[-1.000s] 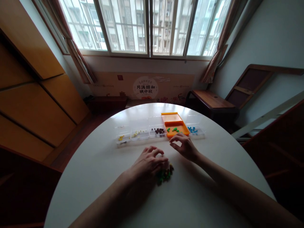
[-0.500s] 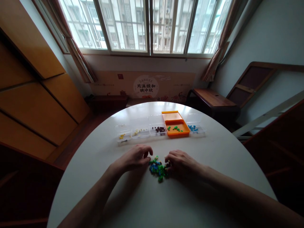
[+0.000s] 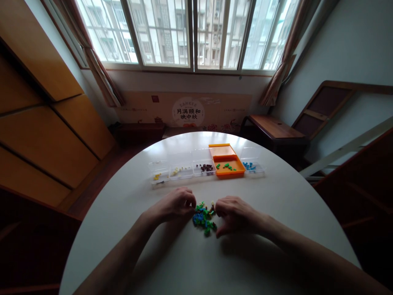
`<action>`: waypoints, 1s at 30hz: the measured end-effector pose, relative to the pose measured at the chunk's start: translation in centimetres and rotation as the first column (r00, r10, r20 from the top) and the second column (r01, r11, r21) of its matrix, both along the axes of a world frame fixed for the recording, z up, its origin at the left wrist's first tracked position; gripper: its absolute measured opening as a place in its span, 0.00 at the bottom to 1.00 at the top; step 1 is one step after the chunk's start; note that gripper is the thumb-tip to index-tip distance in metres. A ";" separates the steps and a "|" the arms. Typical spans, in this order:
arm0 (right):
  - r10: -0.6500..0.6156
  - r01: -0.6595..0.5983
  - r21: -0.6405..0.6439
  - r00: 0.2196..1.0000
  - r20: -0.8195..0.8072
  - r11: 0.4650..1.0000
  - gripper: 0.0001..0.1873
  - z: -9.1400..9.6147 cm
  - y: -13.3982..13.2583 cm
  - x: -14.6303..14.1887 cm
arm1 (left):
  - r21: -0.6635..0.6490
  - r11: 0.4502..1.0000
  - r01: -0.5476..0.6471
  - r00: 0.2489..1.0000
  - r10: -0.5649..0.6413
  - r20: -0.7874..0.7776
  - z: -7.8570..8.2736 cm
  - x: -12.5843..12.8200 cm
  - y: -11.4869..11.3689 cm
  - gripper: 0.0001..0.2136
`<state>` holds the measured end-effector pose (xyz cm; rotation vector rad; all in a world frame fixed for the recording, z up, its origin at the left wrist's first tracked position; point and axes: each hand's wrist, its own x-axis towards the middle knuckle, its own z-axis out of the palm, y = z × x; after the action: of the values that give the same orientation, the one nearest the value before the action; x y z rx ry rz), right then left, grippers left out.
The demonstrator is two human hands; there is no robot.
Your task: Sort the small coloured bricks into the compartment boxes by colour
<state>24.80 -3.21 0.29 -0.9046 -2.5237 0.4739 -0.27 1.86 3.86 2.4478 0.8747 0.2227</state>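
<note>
A small heap of mixed beads (image 3: pixel 204 217), green, blue and dark, lies on the round white table (image 3: pixel 264 246) between my two hands. My left hand (image 3: pixel 175 205) rests at the heap's left edge, its fingers curled in and pinched at the beads. My right hand (image 3: pixel 235 215) sits at the heap's right edge, fingers bent and tips pressed among the beads. What either pinch holds is too small to make out.
A row of small boxes stands beyond the heap: clear ones with yellow pieces (image 3: pixel 159 177), pale pieces (image 3: pixel 181 171), dark pieces (image 3: pixel 205 168) and blue pieces (image 3: pixel 251 166), and an orange box (image 3: pixel 229 166) with green pieces. A wooden bench (image 3: pixel 273 129) and a window lie behind.
My right hand came back from the orange box to the heap's right side. My left hand slid off the heap to its left edge, uncovering the beads.
</note>
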 end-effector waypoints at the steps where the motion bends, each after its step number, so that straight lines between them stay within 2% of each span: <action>1: 0.015 -0.016 0.025 1.000 0.021 1.000 0.22 -0.1 -0.2 -0.1 | 0.012 1.000 0.007 1.000 -0.007 0.008 -0.2 0.1 0.0 0.03; 4: 0.002 -0.009 0.102 0.997 0.071 0.995 0.16 -0.4 -0.5 -0.7 | 0.027 1.000 0.012 1.000 -0.013 0.027 -0.4 0.4 0.0 0.03; 8: -0.068 0.056 0.152 0.995 0.073 0.987 0.12 -0.6 -0.3 -0.9 | 0.020 0.998 -0.052 0.998 0.051 0.044 -0.2 0.6 -0.1 0.03; 12: -0.104 0.108 0.125 0.994 -0.044 0.986 0.12 -0.9 0.0 -0.3 | -0.022 0.999 -0.030 0.996 0.032 0.080 0.2 0.8 -0.5 0.08; 17: -0.173 0.188 0.075 0.971 -0.166 0.979 0.10 -1.2 0.2 0.3 | -0.007 0.999 0.033 0.997 -0.032 0.069 0.0 1.5 -0.8 0.07; 23: -0.180 0.195 0.050 0.959 -0.217 0.979 0.09 -1.2 0.0 0.0 | 0.031 0.999 0.041 0.994 -0.044 0.101 -0.6 1.7 -0.8 0.06; 30: -0.197 0.197 -0.029 0.938 -0.286 0.980 0.08 -1.0 -0.1 -0.3 | 0.004 0.998 0.063 0.980 -0.063 0.190 -0.3 1.5 -0.9 0.03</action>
<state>24.53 -3.34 -0.70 -0.9978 -2.1454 0.5021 1.26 0.93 3.59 2.4010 0.7130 0.4251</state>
